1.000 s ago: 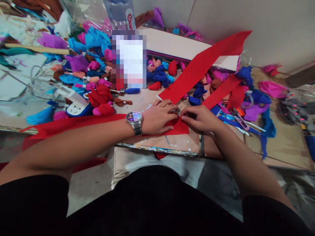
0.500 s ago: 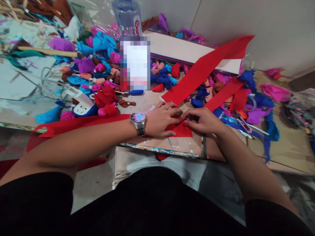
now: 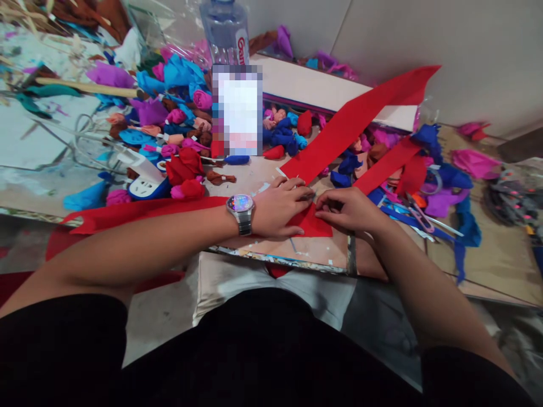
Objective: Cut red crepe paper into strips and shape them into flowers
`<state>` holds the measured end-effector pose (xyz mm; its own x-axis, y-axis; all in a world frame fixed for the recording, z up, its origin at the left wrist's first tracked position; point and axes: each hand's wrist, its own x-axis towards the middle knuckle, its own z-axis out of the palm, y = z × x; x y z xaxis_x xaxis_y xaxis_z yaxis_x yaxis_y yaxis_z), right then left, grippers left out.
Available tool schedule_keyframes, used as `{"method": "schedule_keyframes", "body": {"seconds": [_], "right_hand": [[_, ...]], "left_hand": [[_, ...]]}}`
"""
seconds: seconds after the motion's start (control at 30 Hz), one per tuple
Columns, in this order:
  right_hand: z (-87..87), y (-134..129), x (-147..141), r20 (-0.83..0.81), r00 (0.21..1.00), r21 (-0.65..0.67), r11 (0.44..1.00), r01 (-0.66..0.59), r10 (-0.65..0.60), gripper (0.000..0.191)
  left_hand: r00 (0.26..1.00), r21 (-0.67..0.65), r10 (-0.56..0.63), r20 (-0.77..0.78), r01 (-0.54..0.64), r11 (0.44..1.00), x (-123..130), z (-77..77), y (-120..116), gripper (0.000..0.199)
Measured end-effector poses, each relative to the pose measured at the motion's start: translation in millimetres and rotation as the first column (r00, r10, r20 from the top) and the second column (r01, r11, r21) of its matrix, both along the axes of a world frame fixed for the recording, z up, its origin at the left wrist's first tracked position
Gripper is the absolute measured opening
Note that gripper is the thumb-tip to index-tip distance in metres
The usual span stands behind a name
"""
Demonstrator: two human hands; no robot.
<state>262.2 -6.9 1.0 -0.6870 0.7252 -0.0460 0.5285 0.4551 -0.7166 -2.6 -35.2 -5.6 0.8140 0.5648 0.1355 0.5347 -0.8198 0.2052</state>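
Observation:
A red fabric strip (image 3: 317,225) lies on the worktable in front of me, running left beneath my forearm. My left hand (image 3: 282,206), with a watch on its wrist, rests palm down on it, fingers spread. My right hand (image 3: 350,209) is at the strip's right part, thumb and fingertips drawn together against the red surface. Whether cloth is between those fingertips is hidden. Just beyond my hands a second red strip (image 3: 352,124) slants up to the right. Another red strip (image 3: 386,167) lies to the right of that one.
A blurred-out screen (image 3: 237,110) stands against a large plastic bottle (image 3: 224,34). Bundles of coloured cloth surround a white power strip (image 3: 146,178). At right lie pink-handled scissors (image 3: 422,217) and a tape roll (image 3: 433,180). Green-handled pliers (image 3: 51,91) are far left.
The small raised fold of red cloth at my right fingertips has gone down, and the strip looks flatter there. My left hand stays in place. The view has shifted slightly.

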Motion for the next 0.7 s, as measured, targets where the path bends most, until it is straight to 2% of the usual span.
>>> {"method": "schedule_keyframes", "body": {"seconds": [0.53,0.7], "right_hand": [[-1.9,0.2,0.3,-0.002,1.000,0.011,1.000,0.010,-0.010,0.028],[-0.4,1.2,-0.6,0.016,1.000,0.014,1.000,0.005,-0.005,0.027]], "left_hand": [[1.000,-0.021,0.013,0.005,-0.013,1.000,0.0,0.6,0.1,0.074],[1.000,-0.021,0.021,0.007,-0.020,1.000,0.7,0.9,-0.9,0.069]]}}
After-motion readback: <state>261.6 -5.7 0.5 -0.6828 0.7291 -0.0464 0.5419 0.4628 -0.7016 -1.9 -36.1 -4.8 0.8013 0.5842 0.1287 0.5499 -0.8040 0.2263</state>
